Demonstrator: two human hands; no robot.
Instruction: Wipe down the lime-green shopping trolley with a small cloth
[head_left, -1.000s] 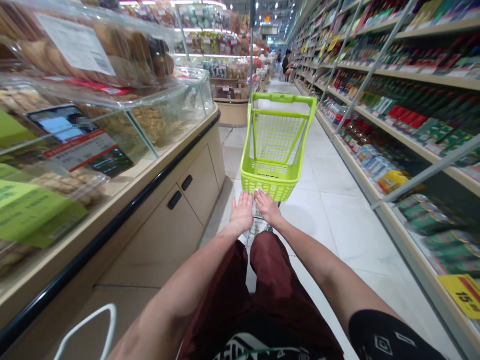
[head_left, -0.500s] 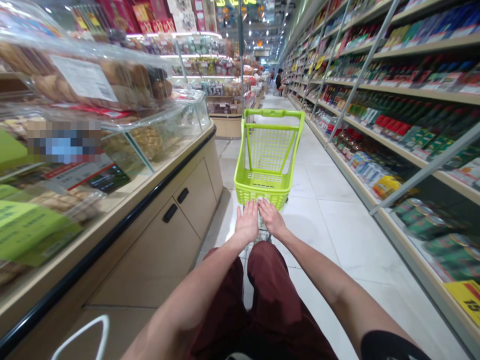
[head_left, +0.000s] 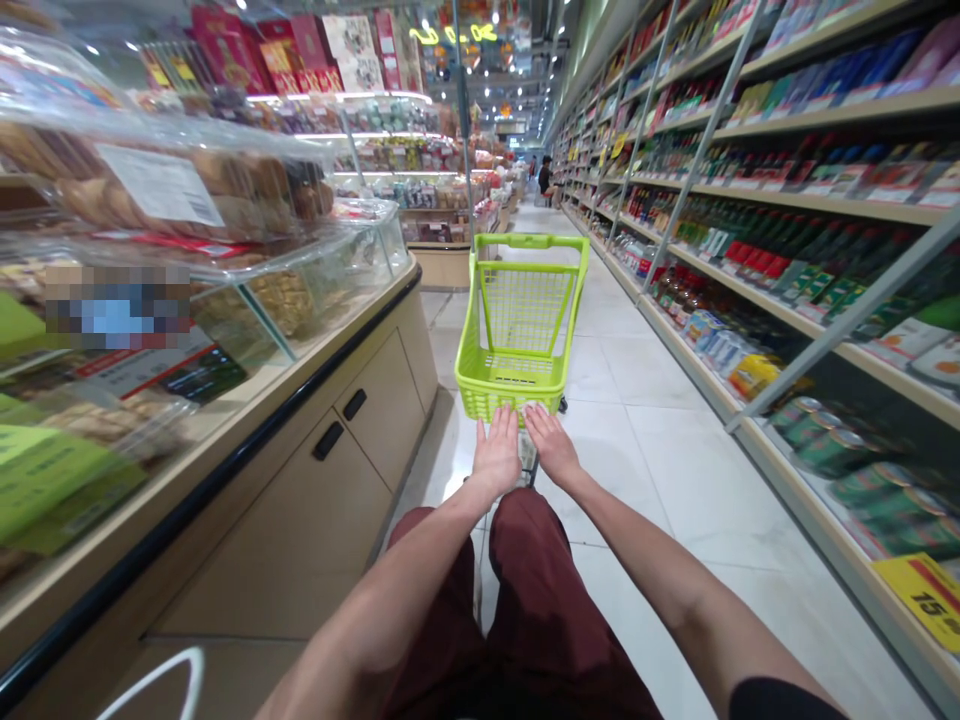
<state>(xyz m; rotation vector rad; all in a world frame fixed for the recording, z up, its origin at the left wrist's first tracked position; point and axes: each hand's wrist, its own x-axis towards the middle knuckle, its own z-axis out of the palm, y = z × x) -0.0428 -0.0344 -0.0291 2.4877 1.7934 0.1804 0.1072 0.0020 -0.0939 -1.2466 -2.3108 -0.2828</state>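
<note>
1. The left hand (head_left: 496, 455) lies open and palm down, its fingers straight and slightly spread, on the near end of a lime-green plastic shopping cart (head_left: 510, 392).
2. The right hand (head_left: 553, 445) rests open the same way just beside the left, with a narrow gap between them. Neither hand visibly wraps around the cart.
3. The cart stands directly ahead of both hands on a white tile floor (head_left: 660, 470). Its basket has mesh sides, and a lime-green handle bar (head_left: 529, 241) rises at the end away from the hands.
4. Just below the hands are the person's bare forearms and maroon shorts (head_left: 517, 600).
5. To the left of the hands runs a beige counter (head_left: 300, 480) with black door pulls (head_left: 328, 440). Clear plastic bins of baked goods (head_left: 161, 185) sit on top, and a white loop (head_left: 161, 672) shows low down.
6. To the right of the hands stand long shelves (head_left: 817, 205) of packaged goods, with cans (head_left: 840, 430) and a yellow price tag (head_left: 921, 600).
7. Well ahead of the hands, past the cart, is another person (head_left: 545, 180), too small to make out clearly.
</note>
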